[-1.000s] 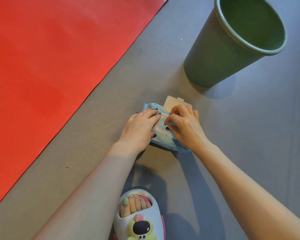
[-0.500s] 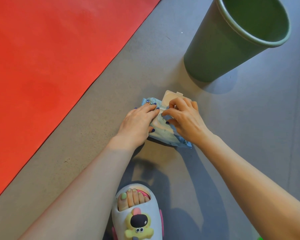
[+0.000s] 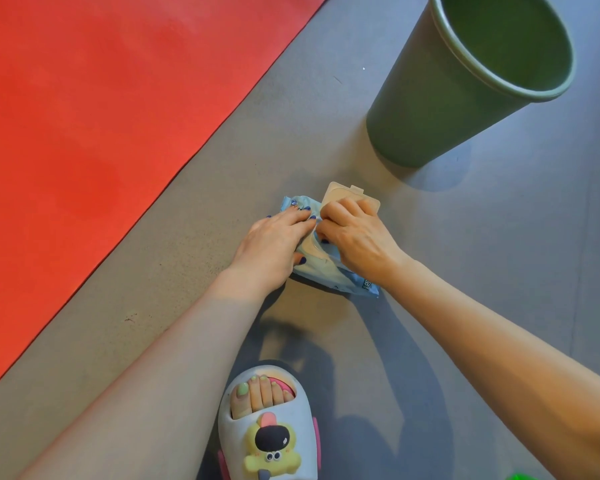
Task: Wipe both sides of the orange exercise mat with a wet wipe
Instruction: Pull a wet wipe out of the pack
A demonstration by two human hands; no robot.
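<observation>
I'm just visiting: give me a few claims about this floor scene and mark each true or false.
1. The wipes pack has its lid flipped open. True.
2. The mat lies under the pack. False: the pack sits on the grey floor, beside the mat.
3. Both hands are on the pack. True: left hand, right hand.
4. The bin lies tipped over. False: it stands upright.

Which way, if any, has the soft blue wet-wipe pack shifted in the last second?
No. The soft blue wet-wipe pack keeps its place against the round green plastic bin and the orange exercise mat.
</observation>
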